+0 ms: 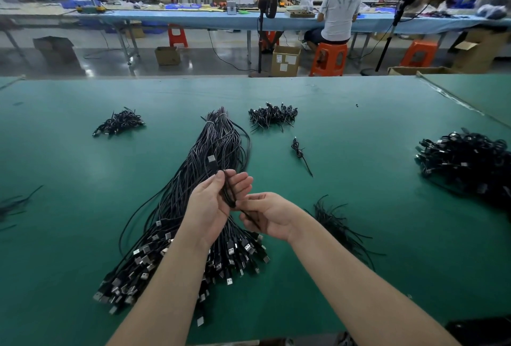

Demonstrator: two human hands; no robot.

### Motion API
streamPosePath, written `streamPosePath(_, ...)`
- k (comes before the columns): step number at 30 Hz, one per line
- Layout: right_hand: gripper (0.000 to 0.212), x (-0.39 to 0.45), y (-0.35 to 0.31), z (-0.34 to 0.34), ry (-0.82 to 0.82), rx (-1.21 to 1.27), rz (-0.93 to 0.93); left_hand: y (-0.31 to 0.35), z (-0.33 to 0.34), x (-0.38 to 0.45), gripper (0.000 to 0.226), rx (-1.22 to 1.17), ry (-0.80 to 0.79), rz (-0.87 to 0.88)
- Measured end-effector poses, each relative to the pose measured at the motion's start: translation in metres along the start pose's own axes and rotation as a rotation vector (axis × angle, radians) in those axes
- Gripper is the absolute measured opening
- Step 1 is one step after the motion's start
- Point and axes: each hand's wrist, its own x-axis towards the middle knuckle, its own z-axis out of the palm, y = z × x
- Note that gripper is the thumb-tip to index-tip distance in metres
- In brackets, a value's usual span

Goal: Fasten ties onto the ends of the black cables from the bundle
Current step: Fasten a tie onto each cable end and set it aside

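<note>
A big bundle of black cables [210, 157] lies lengthwise on the green table [83, 152], its USB plugs fanned out toward me. My left hand [213, 204] holds a folded black cable [228, 188] above the bundle, with one silver plug [211, 159] sticking up past the fingers. My right hand [269, 217] pinches a thin black tie [250, 217] that runs from the lower end of the folded cable. A heap of loose black ties [331, 220] lies just right of my right wrist.
Small piles of tied cables sit at the far left [119, 121] and far middle [272, 116]; a single tied cable [300, 153] lies alone. A large pile of cables [464, 160] fills the right edge. People sit on stools at a bench beyond the table.
</note>
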Motion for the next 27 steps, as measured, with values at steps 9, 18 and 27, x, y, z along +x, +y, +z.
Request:
streamPosePath(9, 0.012, -0.003, 0.003, -0.005, 0.030, -0.174, -0.024, 0.006, -0.007, -0.004, 0.031, 0.056, -0.077, -0.119)
streamPosePath(18, 0.006, 0.000, 0.012, -0.013, -0.021, -0.220, 0.016, 0.008, -0.017, -0.010, 0.029, 0.154, -0.099, -0.185)
streamPosePath(27, 0.013, 0.007, 0.015, -0.023, -0.046, -0.105, 0.046, 0.008, -0.015, -0.010, 0.032, 0.491, 0.091, -0.100)
